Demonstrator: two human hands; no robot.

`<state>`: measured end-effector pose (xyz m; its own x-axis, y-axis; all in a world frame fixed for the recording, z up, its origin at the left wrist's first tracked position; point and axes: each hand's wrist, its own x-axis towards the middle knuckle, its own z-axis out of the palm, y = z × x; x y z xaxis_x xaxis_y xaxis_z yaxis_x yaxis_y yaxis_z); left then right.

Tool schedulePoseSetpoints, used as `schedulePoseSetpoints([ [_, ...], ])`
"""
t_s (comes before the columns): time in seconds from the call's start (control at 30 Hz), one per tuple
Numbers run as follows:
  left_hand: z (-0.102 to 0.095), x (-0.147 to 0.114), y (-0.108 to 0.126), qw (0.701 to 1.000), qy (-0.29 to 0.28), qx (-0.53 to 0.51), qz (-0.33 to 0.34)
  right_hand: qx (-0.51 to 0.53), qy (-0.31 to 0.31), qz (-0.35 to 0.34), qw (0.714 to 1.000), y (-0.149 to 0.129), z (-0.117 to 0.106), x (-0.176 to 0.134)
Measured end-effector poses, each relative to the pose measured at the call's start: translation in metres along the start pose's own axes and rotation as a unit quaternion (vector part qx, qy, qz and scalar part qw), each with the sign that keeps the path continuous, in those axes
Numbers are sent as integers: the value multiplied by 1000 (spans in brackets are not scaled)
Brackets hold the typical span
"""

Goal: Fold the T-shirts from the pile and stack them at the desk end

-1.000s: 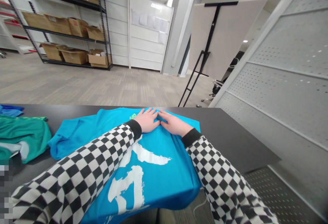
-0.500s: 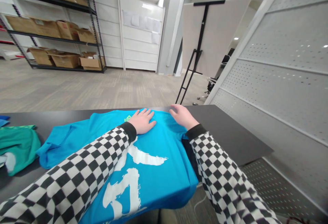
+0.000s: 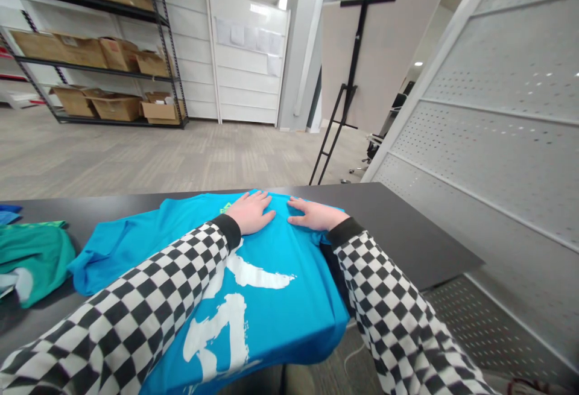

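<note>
A bright blue T-shirt [image 3: 289, 316] with large white brush-style lettering and a small yellow-green logo lies spread over the dark table, its lower part hanging past the near edge. My left hand [image 3: 251, 211] rests flat on the shirt beside the logo, fingers stretched out. To its right, my right hand [image 3: 314, 213] lies on the upper right part of the shirt, fingers extended toward the left hand. Neither hand grips the fabric. Part of the shirt is hidden under my left sleeve.
Green clothing [image 3: 38, 256] lies at the table's left, with a darker blue piece behind it. The dark table [image 3: 407, 232] extends right to a white perforated panel [image 3: 497, 123]. Beyond stand an easel-like stand [image 3: 337, 111] with a board and a shelf of cardboard boxes [image 3: 115, 107].
My right hand has come down from a raised position near the table's far edge and shifted slightly left onto the shirt. My left hand stays in place.
</note>
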<state>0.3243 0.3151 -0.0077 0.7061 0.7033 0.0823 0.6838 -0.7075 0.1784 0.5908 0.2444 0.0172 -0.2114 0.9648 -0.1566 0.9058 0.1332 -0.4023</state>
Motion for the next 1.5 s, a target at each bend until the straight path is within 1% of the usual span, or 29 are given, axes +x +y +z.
schedulePoseSetpoints([
  [0.1, -1, -1, 0, 1000, -11, -5, -3, 4, -20, 32, 999, 16, -13, -6],
  [0.17, -3, -1, 1, 1000, -17, -7, -5, 14, -7, 59, 998, 28, -22, -11],
  [0.23, -3, -1, 1, 1000, -21, -8, -6, 26, 42, 95, 994, 36, -30, -15],
  [0.3, -3, -1, 0, 1000, -20, -10, -4, 51, 127, 132, 982, 36, -34, -16],
  [0.33, -2, -1, 0, 1000, -18, -11, -3, 82, 173, 140, 972, 33, -34, -15],
  [0.37, -1, 0, -1, 1000, -15, -13, -1, 128, 211, 134, 960, 27, -33, -14],
  [0.4, 0, 0, -1, 1000, -12, -14, 1, 188, 233, 117, 947, 19, -30, -11],
  [0.43, 1, 1, -2, 1000, -9, -15, 3, 256, 232, 90, 934, 11, -26, -9],
  [0.47, 2, 1, -3, 1000, -7, -15, 3, 322, 201, 63, 923, 2, -21, -7],
  [0.5, 2, 1, -3, 1000, -6, -15, 2, 370, 147, 42, 916, -6, -15, -5],
  [0.53, 3, 2, -3, 1000, -6, -16, 0, 396, 83, 32, 914, -12, -10, -3],
  [0.57, 3, 2, -3, 1000, -7, -16, -1, 400, 28, 33, 915, -16, -5, -2],
  [0.6, 3, 2, -3, 1000, -7, -17, -2, 393, -15, 45, 918, -17, -2, -2],
  [0.63, 3, 2, -3, 1000, -8, -18, -3, 381, -40, 64, 922, -17, -1, -3],
  [0.7, 2, 2, -3, 1000, -11, -18, -3, 354, -54, 113, 927, -9, -5, -7],
  [0.83, 0, 1, -3, 1000, -18, -11, -1, 284, -64, 224, 930, 19, -28, -23],
  [0.9, 0, 1, -3, 1000, -20, -9, -1, 246, -55, 265, 931, 30, -38, -31],
  [0.97, 0, 1, -3, 1000, -18, -7, 0, 206, -53, 286, 934, 32, -44, -34],
  [1.03, 1, 2, -3, 1000, -12, -5, 3, 185, -41, 268, 945, 25, -43, -34],
  [1.07, 2, 2, -3, 1000, -9, -4, 4, 195, -24, 239, 951, 18, -40, -33],
  [1.13, 3, 3, -3, 1000, -7, -3, 3, 250, 14, 154, 956, 0, -30, -28],
  [1.17, 3, 3, -3, 1000, -7, -3, 2, 279, 19, 113, 953, -10, -24, -26],
  [1.23, 4, 4, -4, 1000, -6, -3, 0, 294, -14, 64, 954, -24, -12, -21],
  [1.27, 4, 4, -4, 1000, -6, -3, -1, 283, -41, 58, 957, -29, -9, -20],
  [1.33, 4, 4, -5, 1000, -8, -4, -2, 253, -96, 78, 960, -29, -7, -22],
  [1.43, 5, 5, -7, 1000, -11, -10, -2, 253, -162, 124, 946, -15, -19, -33],
  [1.5, 5, 5, -7, 1000, -12, -14, -1, 269, -188, 141, 934, -2, -30, -42],
])
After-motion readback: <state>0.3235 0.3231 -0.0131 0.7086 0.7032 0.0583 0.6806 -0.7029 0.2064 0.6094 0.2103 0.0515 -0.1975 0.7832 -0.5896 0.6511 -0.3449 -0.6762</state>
